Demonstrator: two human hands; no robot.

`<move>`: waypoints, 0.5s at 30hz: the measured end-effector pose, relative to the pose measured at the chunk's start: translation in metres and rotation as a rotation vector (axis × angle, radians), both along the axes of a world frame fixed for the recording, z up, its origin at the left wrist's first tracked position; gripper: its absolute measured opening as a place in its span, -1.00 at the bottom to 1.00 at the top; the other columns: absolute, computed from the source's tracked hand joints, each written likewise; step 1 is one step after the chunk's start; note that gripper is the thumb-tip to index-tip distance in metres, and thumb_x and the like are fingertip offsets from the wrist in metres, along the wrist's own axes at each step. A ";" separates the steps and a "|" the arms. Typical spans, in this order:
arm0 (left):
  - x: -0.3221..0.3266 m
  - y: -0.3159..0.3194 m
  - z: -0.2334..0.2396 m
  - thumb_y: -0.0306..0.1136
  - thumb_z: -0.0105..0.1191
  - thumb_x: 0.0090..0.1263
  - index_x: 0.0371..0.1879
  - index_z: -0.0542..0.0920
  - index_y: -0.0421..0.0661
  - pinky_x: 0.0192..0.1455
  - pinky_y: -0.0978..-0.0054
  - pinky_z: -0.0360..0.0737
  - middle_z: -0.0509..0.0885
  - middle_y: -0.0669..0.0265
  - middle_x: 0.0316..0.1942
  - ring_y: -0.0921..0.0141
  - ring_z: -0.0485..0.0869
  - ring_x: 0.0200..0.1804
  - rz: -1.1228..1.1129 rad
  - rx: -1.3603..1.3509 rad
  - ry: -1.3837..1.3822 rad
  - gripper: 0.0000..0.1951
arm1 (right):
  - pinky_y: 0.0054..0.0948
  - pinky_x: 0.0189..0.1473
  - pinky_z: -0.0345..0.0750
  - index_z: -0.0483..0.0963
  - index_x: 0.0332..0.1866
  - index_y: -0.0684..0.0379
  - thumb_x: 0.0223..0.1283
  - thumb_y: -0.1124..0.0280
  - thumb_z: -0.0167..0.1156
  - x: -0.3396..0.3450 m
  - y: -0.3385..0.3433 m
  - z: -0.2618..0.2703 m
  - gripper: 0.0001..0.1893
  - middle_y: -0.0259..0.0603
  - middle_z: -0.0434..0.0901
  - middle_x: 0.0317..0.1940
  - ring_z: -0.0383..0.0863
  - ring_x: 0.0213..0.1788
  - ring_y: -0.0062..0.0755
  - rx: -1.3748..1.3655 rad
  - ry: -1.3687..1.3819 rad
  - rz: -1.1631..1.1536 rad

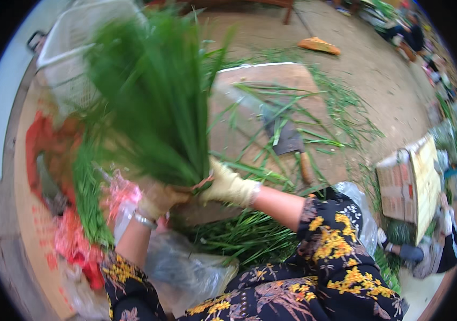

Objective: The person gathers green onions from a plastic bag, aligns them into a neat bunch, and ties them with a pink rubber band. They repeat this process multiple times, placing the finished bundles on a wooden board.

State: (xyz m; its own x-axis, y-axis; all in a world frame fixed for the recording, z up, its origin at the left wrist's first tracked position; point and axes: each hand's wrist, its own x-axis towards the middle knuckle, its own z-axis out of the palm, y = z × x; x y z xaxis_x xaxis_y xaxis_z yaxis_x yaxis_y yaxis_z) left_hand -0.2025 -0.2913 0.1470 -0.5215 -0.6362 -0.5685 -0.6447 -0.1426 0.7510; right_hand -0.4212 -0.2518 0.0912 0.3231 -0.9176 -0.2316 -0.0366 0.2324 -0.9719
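A large bundle of long, flat green leaves, like garlic chives [160, 100], fans upward in front of me, its tops blurred. At its base is my left hand [158, 198], in a pale work glove and gripping the lower end. My right hand [228, 184], in a similar cream glove, closes at the other side of the base on a thin reddish tie [202, 183]. The tie's course behind the leaves is hidden. Beyond my right hand, a cleaver [286, 134] with a wooden handle lies on a board [228, 128] among loose leaves.
More leaves [248, 236] lie by my lap beside clear plastic [188, 261]. To the left are pink plastic strands [122, 192] and a white plastic crate [72, 60]. A broom [318, 45] and a foam-topped crate [397, 184] stand farther off. Other people sit at the right.
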 end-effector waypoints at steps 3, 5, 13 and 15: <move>0.009 -0.012 -0.022 -0.46 0.37 0.10 0.32 0.44 -0.18 0.08 0.41 0.62 0.70 0.30 0.00 0.43 0.65 -0.03 0.031 0.093 0.294 -0.30 | -0.35 0.23 0.54 0.04 0.53 0.13 -0.28 0.32 0.63 0.015 0.008 0.010 0.18 -0.14 0.56 0.16 0.55 0.19 -0.35 -0.018 0.028 -0.042; 0.017 -0.017 -0.035 -0.32 0.42 0.00 0.31 0.49 -0.20 0.03 0.43 0.67 0.70 0.28 0.06 0.43 0.68 -0.03 0.194 0.299 0.378 -0.22 | -0.34 0.22 0.55 0.06 0.53 0.12 -0.20 0.15 0.63 0.023 0.011 0.013 0.15 -0.15 0.53 0.20 0.56 0.19 -0.30 0.351 -0.035 -0.073; 0.026 -0.041 -0.069 -0.40 0.36 0.20 0.45 0.29 -0.13 0.27 0.28 0.59 0.60 0.19 0.22 0.30 0.63 0.19 0.278 0.727 0.679 -0.20 | -0.23 -0.17 0.72 0.32 0.33 0.10 0.40 0.09 0.22 0.025 0.050 -0.001 -0.48 -0.15 0.63 0.00 0.72 -0.11 -0.27 0.802 -0.657 -0.151; 0.031 -0.048 -0.074 -0.41 0.37 0.19 0.46 0.28 -0.12 0.26 0.30 0.59 0.61 0.20 0.20 0.31 0.64 0.18 0.250 0.698 0.668 -0.19 | -0.30 -0.27 0.70 0.46 0.22 0.10 0.40 0.07 0.20 0.009 0.060 -0.002 -0.57 -0.22 0.69 -0.15 0.73 -0.27 -0.32 0.828 -0.373 -0.121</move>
State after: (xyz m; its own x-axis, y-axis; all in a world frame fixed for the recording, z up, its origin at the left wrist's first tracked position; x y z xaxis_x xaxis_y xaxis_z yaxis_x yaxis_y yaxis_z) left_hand -0.1715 -0.3389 0.0732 -0.7675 -0.4061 -0.4960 -0.0122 -0.7643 0.6447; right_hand -0.4117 -0.1917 0.0890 0.4211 -0.5377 -0.7304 0.3167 0.8418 -0.4371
